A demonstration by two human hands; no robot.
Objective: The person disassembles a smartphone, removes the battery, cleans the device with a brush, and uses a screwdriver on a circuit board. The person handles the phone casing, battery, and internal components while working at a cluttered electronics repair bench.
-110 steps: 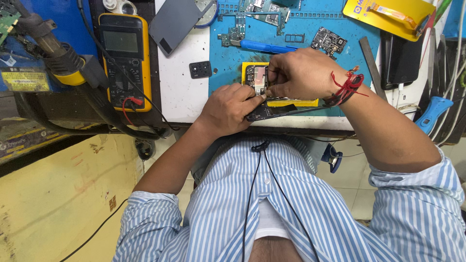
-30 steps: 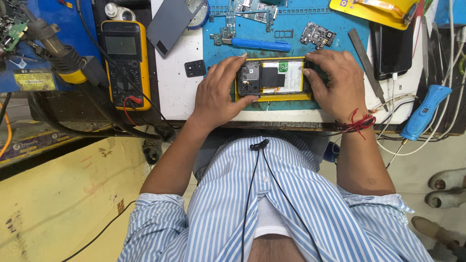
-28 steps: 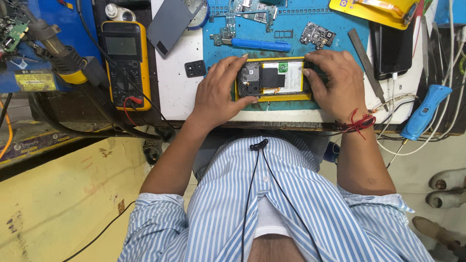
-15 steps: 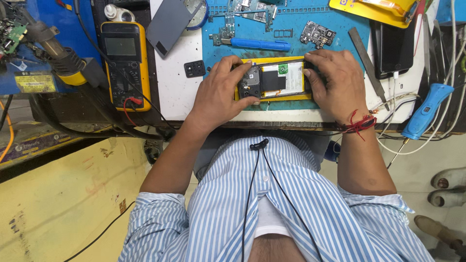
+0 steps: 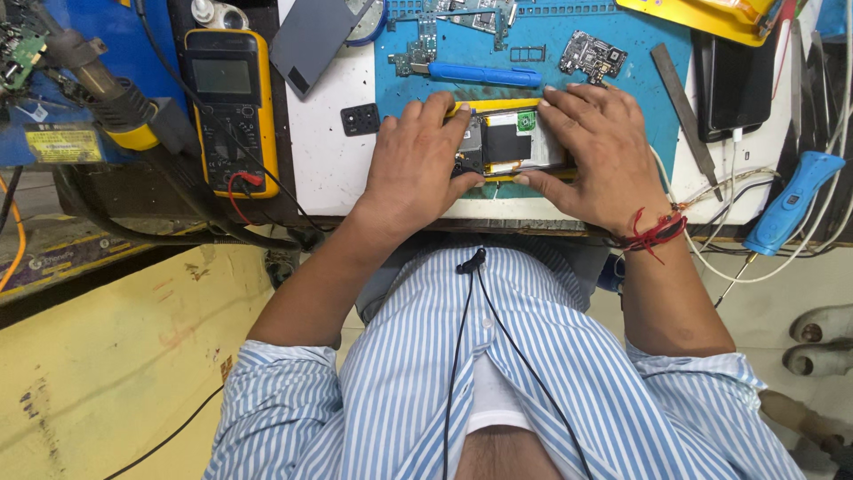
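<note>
Pressing flat now, the left hand (image 5: 418, 169) and right hand (image 5: 595, 156) clamp the opened yellow phone (image 5: 511, 142) from both ends on the desk (image 5: 329, 164), no longer lifted and probed as before.

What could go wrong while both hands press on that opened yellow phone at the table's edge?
The left hand and right hand press on the opened phone; its exposed insides might crack or bend. The phone lies near the table edge, so it could slide off. The loose circuit board nearby might get knocked.

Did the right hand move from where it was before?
Yes. The right hand came off the opened phone middle to its right end, nearer the metal file.
</note>
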